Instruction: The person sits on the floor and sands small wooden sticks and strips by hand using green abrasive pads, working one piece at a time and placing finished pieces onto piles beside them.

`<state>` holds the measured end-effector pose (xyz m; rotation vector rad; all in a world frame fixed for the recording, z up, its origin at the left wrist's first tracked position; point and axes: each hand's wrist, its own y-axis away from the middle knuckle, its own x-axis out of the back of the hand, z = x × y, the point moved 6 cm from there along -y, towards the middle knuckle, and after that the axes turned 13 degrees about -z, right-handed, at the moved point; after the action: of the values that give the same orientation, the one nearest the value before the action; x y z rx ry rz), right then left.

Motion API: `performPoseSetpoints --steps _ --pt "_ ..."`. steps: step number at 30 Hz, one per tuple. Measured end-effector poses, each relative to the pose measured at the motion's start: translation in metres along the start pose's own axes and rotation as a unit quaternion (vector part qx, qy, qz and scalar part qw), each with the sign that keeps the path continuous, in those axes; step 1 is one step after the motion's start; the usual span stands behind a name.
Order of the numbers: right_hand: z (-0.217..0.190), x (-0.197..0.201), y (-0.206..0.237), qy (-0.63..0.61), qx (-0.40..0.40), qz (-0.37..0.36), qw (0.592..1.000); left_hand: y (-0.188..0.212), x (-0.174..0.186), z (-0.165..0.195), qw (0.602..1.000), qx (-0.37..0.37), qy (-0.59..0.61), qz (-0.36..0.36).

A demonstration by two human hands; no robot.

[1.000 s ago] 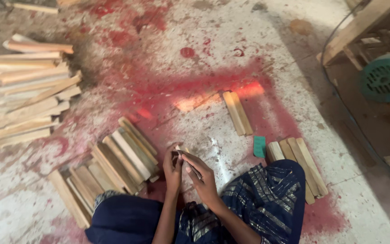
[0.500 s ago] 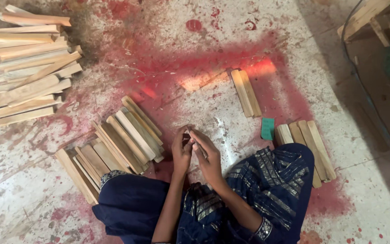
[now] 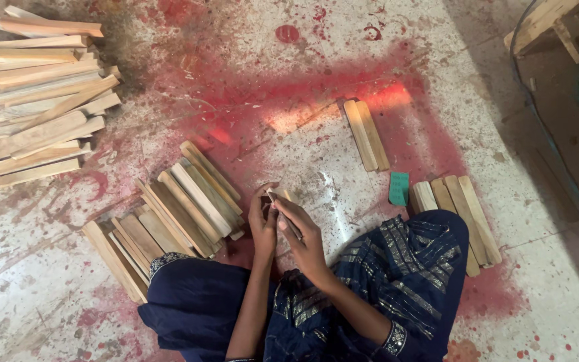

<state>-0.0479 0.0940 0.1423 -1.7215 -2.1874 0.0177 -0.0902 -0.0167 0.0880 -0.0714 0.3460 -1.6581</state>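
Just in front of the person's knees, over the red-stained floor (image 3: 343,67), the left hand (image 3: 263,224) and the right hand (image 3: 303,241) meet around one small wooden stick (image 3: 281,213). The left hand's fingers are curled shut on its near end; the right hand is closed on it from the other side, thumb along the top, so both hands are clamped on the same piece, and it is lifted clear of the floor.

The stick looks thin, dry and stiff, so it is likely light and will not bend, though a piece this slim could snap if levered hard. Bare sawn wood should not be slippery, but edges may splinter. Holding it near both ends, as now, seems the steadiest grip.

To the left of the hands, just beside them, lies a heap of flat slats (image 3: 169,214), perhaps fifteen or so; overlaps make an exact count impossible. Far to the left and away from the hands sits a stack of longer boards (image 3: 41,107), again roughly fifteen. Beyond the right hand, well apart, is a pair of slats (image 3: 366,134), two. To the right of the right hand, near the knee, lie four slats (image 3: 460,208), with one small green block (image 3: 399,188) just beside them.
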Motion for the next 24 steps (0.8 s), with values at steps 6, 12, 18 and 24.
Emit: performPoseSetpoints --steps 6,12,18,24 --pt "0.038 0.076 -0.026 -0.214 -0.175 0.132 0.952 -0.001 0.008 -0.018 0.998 0.027 -0.03 0.05" --pt "0.018 0.086 -0.037 -0.202 -0.05 0.093 0.974 -0.004 0.0 -0.021 1.0 0.016 0.006 0.026" --pt "-0.012 -0.004 -0.016 -0.011 0.023 -0.015 1.0 -0.004 0.004 -0.014 0.999 0.007 0.027 0.022" --pt "-0.028 0.002 -0.021 0.036 0.014 0.001 0.999 -0.009 -0.001 -0.006 0.999 0.025 0.027 -0.006"
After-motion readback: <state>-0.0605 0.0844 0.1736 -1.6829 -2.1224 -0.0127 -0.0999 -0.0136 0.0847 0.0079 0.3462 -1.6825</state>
